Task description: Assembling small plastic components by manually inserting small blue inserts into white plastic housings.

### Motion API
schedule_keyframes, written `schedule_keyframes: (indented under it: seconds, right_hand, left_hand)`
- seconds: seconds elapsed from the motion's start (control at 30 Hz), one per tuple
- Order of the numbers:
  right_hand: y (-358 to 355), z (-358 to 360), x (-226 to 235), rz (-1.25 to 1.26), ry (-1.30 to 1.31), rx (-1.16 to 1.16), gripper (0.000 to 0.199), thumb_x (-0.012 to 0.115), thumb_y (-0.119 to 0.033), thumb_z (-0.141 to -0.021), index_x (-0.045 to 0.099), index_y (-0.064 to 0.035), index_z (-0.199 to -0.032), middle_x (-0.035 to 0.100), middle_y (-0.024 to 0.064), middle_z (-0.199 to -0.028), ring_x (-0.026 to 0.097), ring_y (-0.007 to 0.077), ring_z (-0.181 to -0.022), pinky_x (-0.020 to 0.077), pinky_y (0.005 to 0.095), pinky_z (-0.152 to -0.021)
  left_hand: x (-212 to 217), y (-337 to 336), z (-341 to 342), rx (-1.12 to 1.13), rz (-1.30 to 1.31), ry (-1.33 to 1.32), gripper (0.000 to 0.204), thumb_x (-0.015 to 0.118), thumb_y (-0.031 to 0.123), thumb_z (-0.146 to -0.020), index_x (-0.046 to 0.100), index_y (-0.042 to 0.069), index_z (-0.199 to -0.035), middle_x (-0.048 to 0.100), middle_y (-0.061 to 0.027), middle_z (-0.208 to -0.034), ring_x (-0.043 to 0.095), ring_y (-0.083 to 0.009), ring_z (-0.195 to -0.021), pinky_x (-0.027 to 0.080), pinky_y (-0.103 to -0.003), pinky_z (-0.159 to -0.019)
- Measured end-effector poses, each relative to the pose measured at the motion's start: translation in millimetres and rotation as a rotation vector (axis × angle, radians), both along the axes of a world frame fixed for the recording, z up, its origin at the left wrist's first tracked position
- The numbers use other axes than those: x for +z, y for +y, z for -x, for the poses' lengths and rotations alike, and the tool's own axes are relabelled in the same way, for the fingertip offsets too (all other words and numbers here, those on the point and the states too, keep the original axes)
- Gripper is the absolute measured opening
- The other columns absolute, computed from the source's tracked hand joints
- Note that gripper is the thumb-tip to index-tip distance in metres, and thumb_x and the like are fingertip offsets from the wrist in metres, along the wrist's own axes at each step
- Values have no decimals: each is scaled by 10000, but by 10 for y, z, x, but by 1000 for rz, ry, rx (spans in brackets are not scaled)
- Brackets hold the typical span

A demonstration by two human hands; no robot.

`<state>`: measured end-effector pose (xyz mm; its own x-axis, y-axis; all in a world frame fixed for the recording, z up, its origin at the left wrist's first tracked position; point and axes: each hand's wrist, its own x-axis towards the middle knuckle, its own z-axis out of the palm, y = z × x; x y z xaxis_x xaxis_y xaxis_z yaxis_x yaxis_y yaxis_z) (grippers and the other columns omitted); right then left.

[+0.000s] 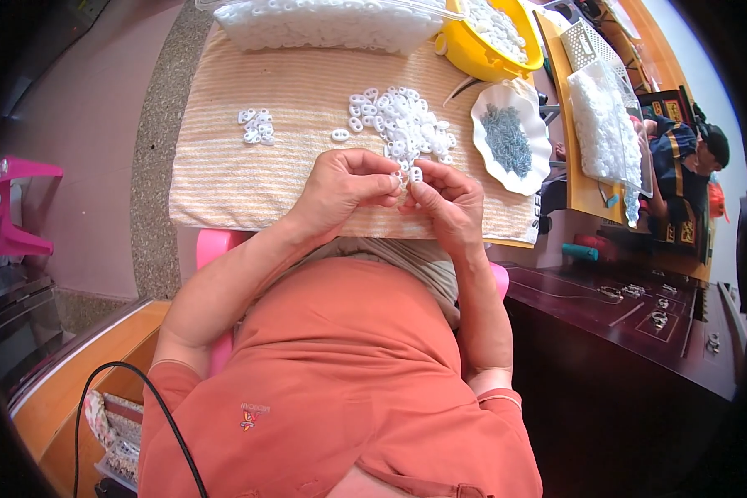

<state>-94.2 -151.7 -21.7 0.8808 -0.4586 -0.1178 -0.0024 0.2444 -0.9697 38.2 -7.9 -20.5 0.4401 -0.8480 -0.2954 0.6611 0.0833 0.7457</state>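
Note:
Both my hands meet over the near edge of a striped towel covering the table. My right hand pinches a small white oval piece with two holes between thumb and fingers. Close beside it, my left hand has thumb and forefinger pressed together on something small and whitish, mostly hidden by the fingertips. Just beyond my fingers spreads a loose heap of the same white pieces. A smaller cluster of white pieces lies to the left. On the right, a white scalloped dish holds many tiny grey-blue parts.
At the back stand a clear box full of white pieces and a yellow basin with more. Another person sits at the right by a second table with a clear bin. A pink stool stands far left.

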Motion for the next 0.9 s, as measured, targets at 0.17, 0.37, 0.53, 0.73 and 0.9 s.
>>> schedule_keyframes:
  seconds: [0.17,0.37,0.53,0.73,0.9]
  right_hand:
    - [4,6,-8,13,-16,-14,286,638,-16,-873,602,43,-1150,663,89,-809,643,147,-672,516,237,-615]
    - [13,4,-3,25,-22,-27,290,637,-13,-872,597,53,-1151,658,93,-805,640,148,-673,528,249,-615]
    - [11,2,-10,18,-27,-26,289,636,-7,-871,597,53,-1151,658,94,-806,641,149,-674,536,253,-618]
    - [11,0,-18,28,-25,-27,291,634,-4,-870,595,58,-1151,660,99,-812,645,151,-675,543,257,-622]
    - [7,3,-29,44,-31,-26,296,638,-7,-869,593,63,-1153,665,104,-820,650,153,-676,536,250,-616]
  left_hand:
    - [7,-6,10,1,-5,-8,168,673,9,-822,641,-59,-973,669,-104,-873,657,-145,-757,560,-249,-705]
    - [15,1,2,-22,-19,-27,152,661,22,-837,647,-29,-979,670,-92,-880,647,-138,-781,552,-265,-715]
    - [18,-2,7,-20,-27,-34,168,664,28,-836,640,-38,-989,668,-95,-879,647,-139,-784,553,-268,-719]
    - [13,-3,11,7,-26,-10,187,681,20,-817,640,-58,-982,673,-106,-872,658,-147,-744,557,-249,-700]
    - [11,-1,8,-16,-32,-20,173,665,29,-836,636,-39,-993,666,-94,-889,649,-140,-786,555,-265,-721]
